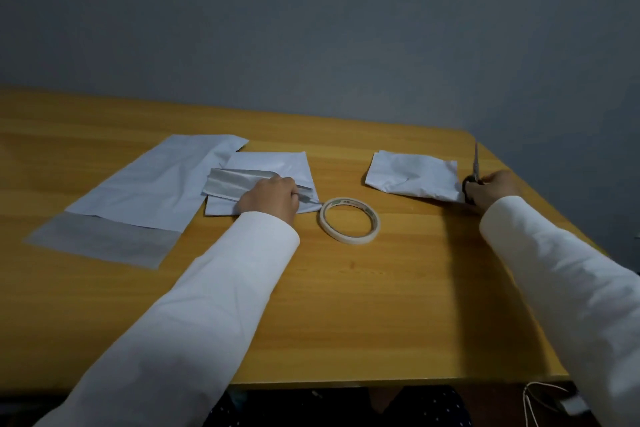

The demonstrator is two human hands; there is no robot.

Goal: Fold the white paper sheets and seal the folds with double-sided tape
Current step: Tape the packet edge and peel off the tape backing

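Fingers of the left hand (pixel 268 196) curled on a half-folded sheet (pixel 242 184), pressing its grey flap down at centre frame. Fingers of the right hand (pixel 495 186) clamped round the black handles of one pair of scissors (pixel 475 170), blades pointing to the far edge, at right of frame. One tape roll (pixel 349 220) flat between both hands, just beside the folded sheet. One crumpled folded sheet (pixel 414 173) touching the scissors. One long unfolded sheet (pixel 138 198) at left. One wooden table (pixel 346 305) under everything. Two white sleeves (pixel 207 305).
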